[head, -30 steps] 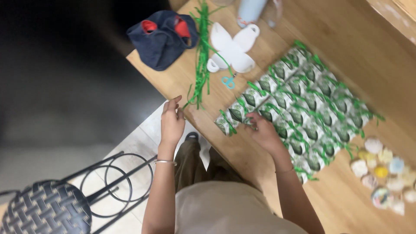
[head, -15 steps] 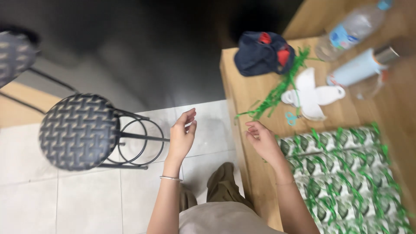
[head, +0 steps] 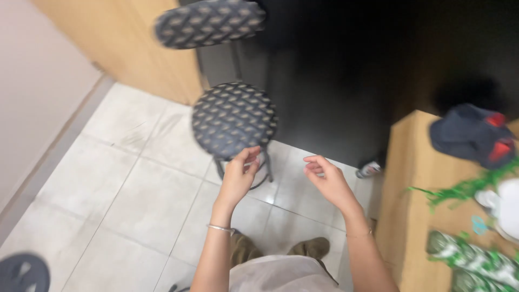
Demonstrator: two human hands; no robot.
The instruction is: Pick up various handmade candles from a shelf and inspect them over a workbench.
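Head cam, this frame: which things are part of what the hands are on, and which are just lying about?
In hand or nearest:
left hand, empty, fingers curled, over the near stool
right hand, empty, half open, above the floor tiles

Lying about:
far stool
dark bag on the table
green tinsel
green-white packets

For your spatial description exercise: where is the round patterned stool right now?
In the head view, the round patterned stool stands on the tiled floor at centre, just beyond the left hand, left of the wooden table.
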